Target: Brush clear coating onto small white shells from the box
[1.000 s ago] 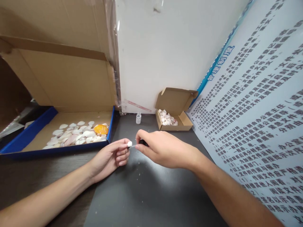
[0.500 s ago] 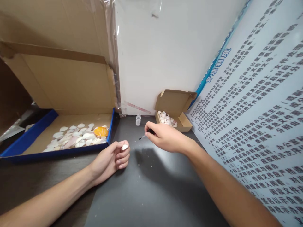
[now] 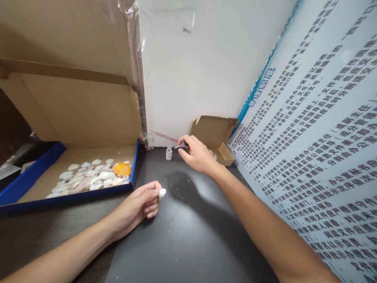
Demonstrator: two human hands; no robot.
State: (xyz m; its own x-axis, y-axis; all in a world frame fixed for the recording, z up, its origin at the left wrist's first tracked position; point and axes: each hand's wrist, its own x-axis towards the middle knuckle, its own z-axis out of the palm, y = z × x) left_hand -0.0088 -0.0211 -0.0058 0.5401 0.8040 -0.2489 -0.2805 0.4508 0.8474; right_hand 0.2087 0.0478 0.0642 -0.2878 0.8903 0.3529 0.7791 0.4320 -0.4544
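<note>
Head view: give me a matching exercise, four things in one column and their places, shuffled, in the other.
1. Lone white shell
2. Orange shell
3. Thin applicator
4. Small bottle

A. Held in the right hand
B. Standing on the dark tabletop
C. Pinched in the left hand
D. Inside the blue-edged box

Pairs: 1-C, 2-D, 3-A, 4-B

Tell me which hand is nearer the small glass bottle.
Right. The right hand is just beside the bottle, on its right; the left hand is farther off, nearer the camera.
</note>
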